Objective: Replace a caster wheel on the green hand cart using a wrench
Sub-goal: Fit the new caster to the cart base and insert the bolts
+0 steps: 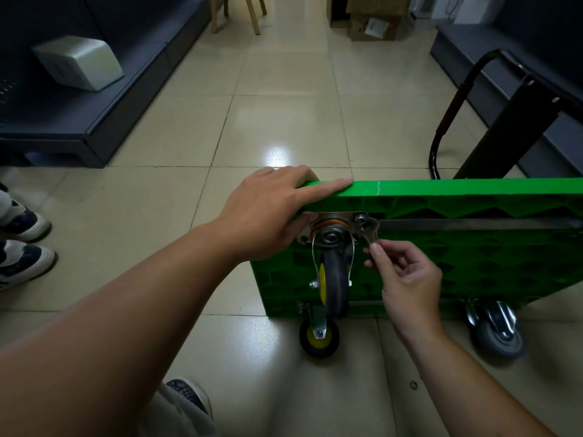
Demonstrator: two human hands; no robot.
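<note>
The green hand cart (pixel 473 197) stands on its side edge on the floor, underside facing me. My left hand (pixel 268 212) grips its upper left corner, fingers over the top edge and thumb on the underside. A caster wheel (pixel 336 279) with a yellow hub hangs from a metal plate (pixel 334 217) near that corner. My right hand (pixel 407 272) pinches the handle of a small metal wrench (pixel 369 231), whose head sits at a bolt (pixel 360 219) on the plate's right side.
A yellow-hub caster (pixel 319 337) and a grey caster (pixel 498 329) touch the floor under the cart. A loose washer (pixel 414 385) lies on the tiles. The cart's black handle (pixel 448 121) rises behind. Someone's shoes (pixel 22 241) stand at left, a dark bench (pixel 79 121) beyond.
</note>
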